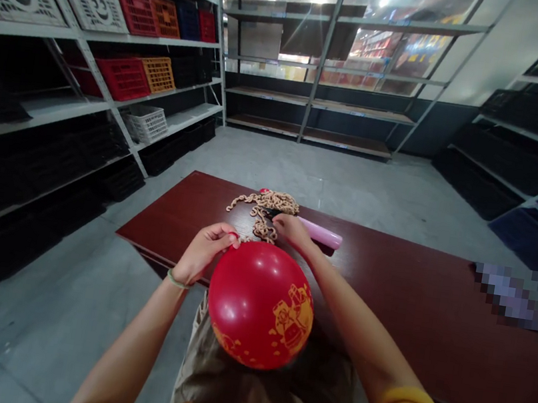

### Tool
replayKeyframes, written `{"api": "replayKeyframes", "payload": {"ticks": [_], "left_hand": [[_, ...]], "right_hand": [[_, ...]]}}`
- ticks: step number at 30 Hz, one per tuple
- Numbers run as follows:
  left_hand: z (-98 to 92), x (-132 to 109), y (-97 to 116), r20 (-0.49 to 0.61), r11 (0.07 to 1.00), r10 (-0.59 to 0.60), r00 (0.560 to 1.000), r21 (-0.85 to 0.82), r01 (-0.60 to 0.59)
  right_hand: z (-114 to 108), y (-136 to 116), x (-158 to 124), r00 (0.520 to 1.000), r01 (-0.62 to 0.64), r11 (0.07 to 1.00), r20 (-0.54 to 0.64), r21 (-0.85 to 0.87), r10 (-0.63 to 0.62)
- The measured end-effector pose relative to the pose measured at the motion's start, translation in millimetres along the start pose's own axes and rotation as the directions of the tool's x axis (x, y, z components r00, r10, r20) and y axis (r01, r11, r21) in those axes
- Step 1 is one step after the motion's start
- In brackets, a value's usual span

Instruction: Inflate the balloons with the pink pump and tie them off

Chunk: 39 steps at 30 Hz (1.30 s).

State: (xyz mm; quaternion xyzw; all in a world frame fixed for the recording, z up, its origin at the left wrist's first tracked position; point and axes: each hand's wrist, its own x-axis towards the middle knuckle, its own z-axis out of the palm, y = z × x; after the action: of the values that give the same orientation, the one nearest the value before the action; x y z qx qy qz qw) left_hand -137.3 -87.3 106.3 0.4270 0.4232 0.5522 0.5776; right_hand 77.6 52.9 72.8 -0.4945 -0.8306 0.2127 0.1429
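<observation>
A blown-up red balloon (253,307) with yellow printed figures sits over my lap at the table's near edge. My left hand (208,250) is closed, thumb and fingers pinching the balloon's neck at its upper left. Beyond the balloon, my right hand (291,230) has its fingers drawn together beside a black piece (272,213); what they hold, if anything, is hidden. Close by lies a heap of beige twisted cord (276,200), with a strand trailing toward the balloon. A pink tube (319,233) lies to the right of that hand.
The dark red-brown table (401,295) stretches to the right, with a blurred-out greyish item (512,295) at its far right. A small red thing (264,191) shows behind the cord. Shelves with crates (136,6) stand left; more racks (314,104) stand ahead and right.
</observation>
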Motion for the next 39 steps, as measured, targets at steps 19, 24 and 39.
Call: {"api": "replayKeyframes", "payload": {"ticks": [19, 24, 39], "left_hand": [[45.1, 20.6, -2.0, 0.135, 1.000, 0.002, 0.991, 0.007, -0.003], [90.7, 39.3, -12.8, 0.167, 0.993, 0.111, 0.980, 0.011, -0.115], [125.5, 49.1, -39.1, 0.139, 0.730, 0.610, 0.780, 0.283, -0.622]], "right_hand": [[-71.5, 4.2, -21.8, 0.998, 0.022, 0.999, -0.054, 0.030, -0.020], [-120.7, -18.6, -66.4, 0.993, 0.094, 0.993, -0.084, 0.070, -0.088], [-121.8, -36.4, -126.1, 0.964, 0.048, 0.980, -0.247, -0.191, -0.095]]}}
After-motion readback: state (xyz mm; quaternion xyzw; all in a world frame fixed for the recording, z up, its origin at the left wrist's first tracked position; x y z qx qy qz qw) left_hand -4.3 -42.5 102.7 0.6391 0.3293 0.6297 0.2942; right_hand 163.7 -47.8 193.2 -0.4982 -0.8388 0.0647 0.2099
